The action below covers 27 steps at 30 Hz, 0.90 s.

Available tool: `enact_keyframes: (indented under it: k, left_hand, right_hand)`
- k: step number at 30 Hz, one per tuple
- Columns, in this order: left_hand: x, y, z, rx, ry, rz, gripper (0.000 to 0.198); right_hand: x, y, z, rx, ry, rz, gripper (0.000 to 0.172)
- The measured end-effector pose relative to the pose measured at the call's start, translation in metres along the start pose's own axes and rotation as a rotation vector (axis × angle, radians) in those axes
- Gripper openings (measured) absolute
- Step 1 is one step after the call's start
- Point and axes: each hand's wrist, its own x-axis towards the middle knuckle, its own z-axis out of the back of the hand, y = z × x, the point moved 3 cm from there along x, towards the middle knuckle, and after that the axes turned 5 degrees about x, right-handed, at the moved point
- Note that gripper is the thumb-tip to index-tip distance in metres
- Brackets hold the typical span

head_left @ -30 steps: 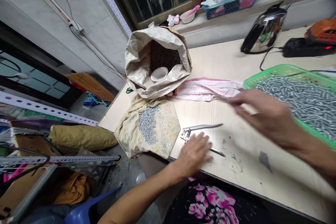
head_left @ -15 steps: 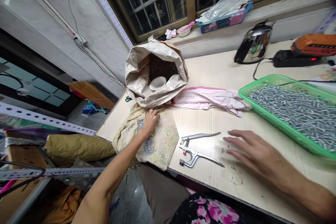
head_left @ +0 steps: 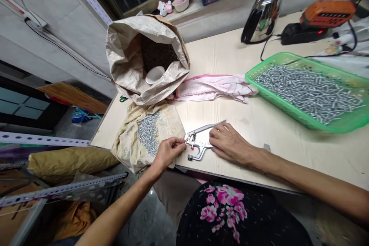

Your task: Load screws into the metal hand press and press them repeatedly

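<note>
The pliers [head_left: 201,146] look glossy metal — basket [head_left: 285,107] plastic.

Silver pliers [head_left: 202,148], handles apart, just beside a patterned cloth [head_left: 172,120]; small metal pins [head_left: 148,132] loose on it

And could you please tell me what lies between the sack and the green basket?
In the head view, a pink-and-white cloth lies on the table between the sack and the basket.

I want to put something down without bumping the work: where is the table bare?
The tabletop looks bare between the sack, pinkish towel and kettle, and, small marks aside, between green basket and right forearm. It's crowded front left: patterned cloth, metal pieces, pliers, left hand, right hand.
</note>
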Motion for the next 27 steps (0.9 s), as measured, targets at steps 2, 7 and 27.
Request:
enact_keyframes:
  k: [2,7,27]
  left_hand:
    - [-0.007,0.007,-0.011,-0.027,-0.010,0.034,0.040]
    - [-0.011,0.018,-0.020,-0.007,-0.046,0.030,0.039]
    - [0.005,0.009,-0.019,0.351,0.084,0.046,0.035]
  right_hand:
    - [-0.002,0.006,-0.004,-0.024,-0.052,0.033,0.013]
    - [-0.011,0.018,-0.008,-0.132,-0.209,0.135,0.029]
    - [-0.016,0.014,-0.013,-0.153,-0.252,0.133,0.029]
